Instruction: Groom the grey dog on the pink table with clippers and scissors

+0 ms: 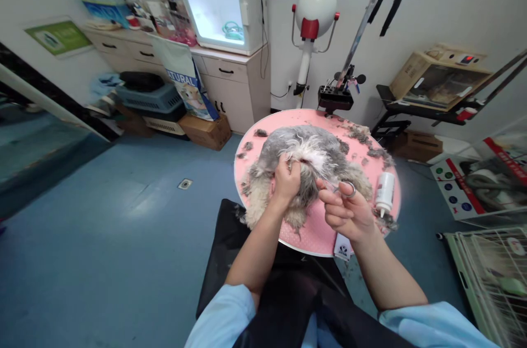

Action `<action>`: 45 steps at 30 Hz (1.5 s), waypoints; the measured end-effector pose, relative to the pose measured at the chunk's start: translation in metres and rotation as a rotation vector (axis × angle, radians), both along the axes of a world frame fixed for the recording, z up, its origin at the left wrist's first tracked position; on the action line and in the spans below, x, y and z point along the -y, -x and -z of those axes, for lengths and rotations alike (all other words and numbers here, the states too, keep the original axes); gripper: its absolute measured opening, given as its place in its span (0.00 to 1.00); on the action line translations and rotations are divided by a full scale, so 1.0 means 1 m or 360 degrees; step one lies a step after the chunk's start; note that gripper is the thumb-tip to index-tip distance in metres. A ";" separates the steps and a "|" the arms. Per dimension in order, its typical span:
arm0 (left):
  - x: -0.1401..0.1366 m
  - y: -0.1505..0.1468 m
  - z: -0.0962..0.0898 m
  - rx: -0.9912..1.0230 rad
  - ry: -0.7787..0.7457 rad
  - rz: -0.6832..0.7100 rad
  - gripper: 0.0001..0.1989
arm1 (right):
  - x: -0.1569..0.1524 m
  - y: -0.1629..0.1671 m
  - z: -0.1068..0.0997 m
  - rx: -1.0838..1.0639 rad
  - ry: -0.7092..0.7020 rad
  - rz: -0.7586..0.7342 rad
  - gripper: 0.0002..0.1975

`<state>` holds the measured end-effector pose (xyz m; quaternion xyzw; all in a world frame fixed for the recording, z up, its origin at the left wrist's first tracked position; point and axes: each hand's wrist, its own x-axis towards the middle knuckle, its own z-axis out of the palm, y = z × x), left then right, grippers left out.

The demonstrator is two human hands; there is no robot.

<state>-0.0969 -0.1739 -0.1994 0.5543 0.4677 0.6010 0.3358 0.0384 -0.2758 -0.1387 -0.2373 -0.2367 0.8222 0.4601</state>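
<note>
In the head view, a grey and white dog lies flat on a round pink table just right of the frame's centre, its pale-furred legs spilling toward the near rim. The left hand sits on the middle of the dog with its fingers closed on a tuft of white hair, apparently pinching it up and keeping the animal steady so the spot beneath shows. The right hand, lower and to the right, has its fingers clamped through the rings of a pair of scissors; the blades point left toward the gathered tuft, close to the left hand, which suits trimming in a tight place. Clumps of cut hair lie strewn over the far right of the table. A white bottle stands near the right rim, just beside the scissor hand and within easy reach. Behind the table, at the top centre, a round white dryer stands on its pole, and a white cabinet lines the wall at upper left.
</note>
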 end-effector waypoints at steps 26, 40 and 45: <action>-0.077 0.038 -0.045 0.0311 0.0396 0.0451 0.07 | -0.086 -0.011 0.051 0.2042 -0.1189 0.1303 0.10; -0.094 0.051 -0.025 -0.0925 -0.0650 0.0486 0.14 | -0.092 -0.003 0.050 0.1693 -0.0743 0.1379 0.11; -0.083 0.060 -0.034 -0.0676 -0.0736 0.0107 0.13 | -0.088 0.004 0.051 0.1672 -0.0698 0.1434 0.12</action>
